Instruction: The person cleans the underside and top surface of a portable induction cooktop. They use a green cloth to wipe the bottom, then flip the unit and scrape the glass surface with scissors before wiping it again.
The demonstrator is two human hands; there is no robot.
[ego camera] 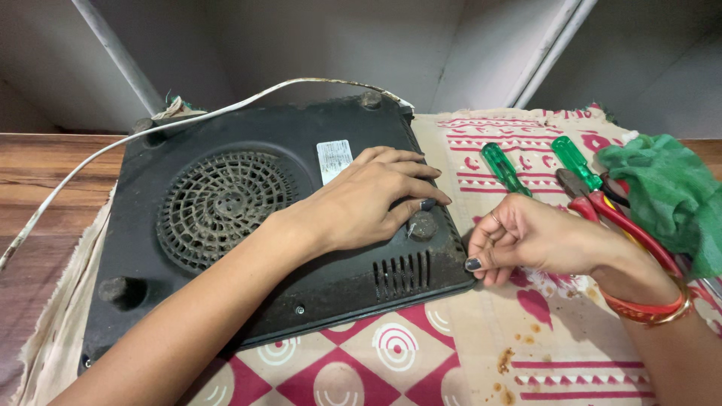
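Black cooktop (248,248) lies underside up, left hand (368,199) flat on it, right hand (526,240) pinching its corner.

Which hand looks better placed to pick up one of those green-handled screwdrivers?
The right hand, probably. It sits at the cooker's right edge, just below the two screwdrivers on the patterned cloth. The left hand lies flat on the upturned cooker, its fingers by a rubber foot, farther from them.
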